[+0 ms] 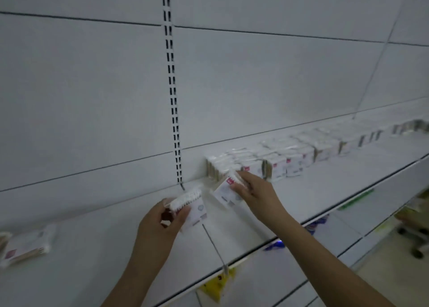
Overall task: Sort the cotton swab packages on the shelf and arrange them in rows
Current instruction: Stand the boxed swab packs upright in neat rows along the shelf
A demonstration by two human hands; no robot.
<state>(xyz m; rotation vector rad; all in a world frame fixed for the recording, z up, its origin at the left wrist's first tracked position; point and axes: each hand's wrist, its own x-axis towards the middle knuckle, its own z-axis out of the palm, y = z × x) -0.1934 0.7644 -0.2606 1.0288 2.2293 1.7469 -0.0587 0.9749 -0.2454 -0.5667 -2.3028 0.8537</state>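
- The white shelf [313,190] ran from the lower left up to the right, backed by a pale panel wall with a slotted upright [173,98]; it carried every cotton swab package in view.
- A row of standing packages [274,160] stretched rightward along the back wall, its left end just beside the right hand; the far end was too blurred to count.
- The left hand [160,223] gripped one package [190,204], fingers curled round its near edge, held low over the shelf and apart from the row.
- The right hand [253,190] pinched a second package [227,190] by its upper corner, tilted, its top edge close to the row's front left end; whether it touched was unclear.
- A loose package [25,246] lay flat at the far left, well apart from the rest.
- To do this step well, the person would likely need to turn the right hand's package upright, label facing out as its neighbours faced, and slide it flush against the end without nudging the others askew.
- The left hand's package would probably follow beside it.
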